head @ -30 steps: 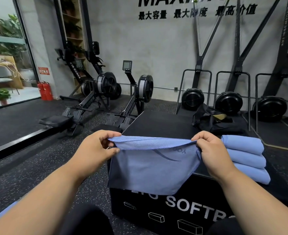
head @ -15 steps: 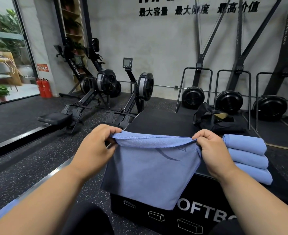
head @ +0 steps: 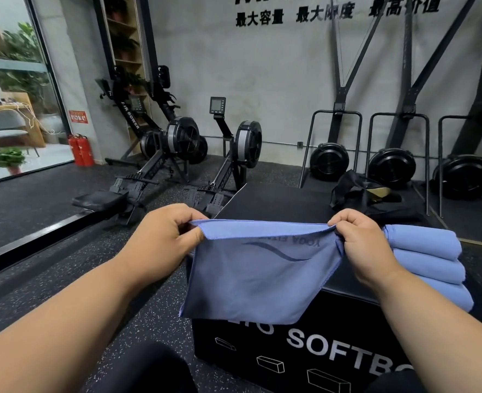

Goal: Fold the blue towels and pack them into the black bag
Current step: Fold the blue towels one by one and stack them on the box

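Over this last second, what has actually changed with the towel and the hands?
Little. The left hand and right hand have pulled the blue towel taut, so its top edge now runs straighter and its printed logo shows more fully. Both hands still pinch the top corners. The folded towels on the black box and the black bag behind them have not moved.

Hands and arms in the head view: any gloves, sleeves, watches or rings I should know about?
None visible. The left hand and right hand are bare, without gloves, rings or wristbands showing. Both forearms are uncovered to the frame's edge, so no sleeves appear.
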Demonstrator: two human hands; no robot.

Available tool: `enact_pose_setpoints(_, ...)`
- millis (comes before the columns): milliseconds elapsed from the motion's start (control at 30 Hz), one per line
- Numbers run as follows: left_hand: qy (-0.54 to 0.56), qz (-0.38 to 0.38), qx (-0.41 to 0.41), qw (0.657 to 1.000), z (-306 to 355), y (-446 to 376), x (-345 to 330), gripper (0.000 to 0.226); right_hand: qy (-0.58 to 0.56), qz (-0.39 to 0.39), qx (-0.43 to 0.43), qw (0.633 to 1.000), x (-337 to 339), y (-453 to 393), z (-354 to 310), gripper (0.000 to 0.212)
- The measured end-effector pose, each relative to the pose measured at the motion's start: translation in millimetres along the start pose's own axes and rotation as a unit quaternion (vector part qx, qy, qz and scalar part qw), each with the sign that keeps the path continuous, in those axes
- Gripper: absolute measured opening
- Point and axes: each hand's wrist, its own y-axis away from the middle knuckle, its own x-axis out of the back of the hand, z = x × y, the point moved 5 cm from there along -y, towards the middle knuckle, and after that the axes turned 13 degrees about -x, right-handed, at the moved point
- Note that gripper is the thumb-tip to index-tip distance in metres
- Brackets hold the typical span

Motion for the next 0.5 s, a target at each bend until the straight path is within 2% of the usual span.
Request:
enact_pose_setpoints(133, 0.118, 0.034, 0.091, 0.988, -8.0, 7.0, -1.9, 0.018, 0.023, -0.029, 0.005, 0.999, -1.8, 0.5, 8.6, 0.027)
enact_pose_setpoints(233, 0.174, 0.053, 0.12, 0.976, -7.9, 13.9, -6.9, 0.022, 0.047, -0.054, -0.011, 0.997, -4.0, 4.3, 17.5, 0.013)
enact_pose_setpoints(300, 0.202, 0.057, 0.137, 0.968, -5.9, 18.3, -12.2, 0.019, 0.041, -0.074, -0.028, 0.996, -6.1, 8.6, 22.0, 0.011)
enact_pose_setpoints(433, 0.15, 0.087, 0.135, 0.976, -4.9, 22.7, -15.1, 0.023, -0.022, -0.079, -0.045, 0.996, -4.7, 9.7, 30.0, 0.023)
enact_pose_setpoints(500, 0.126, 0.106, 0.128, 0.978, -3.2, 24.2, -14.2, 0.018, -0.028, -0.073, -0.049, 0.996, -2.7, 9.9, 33.4, 0.02)
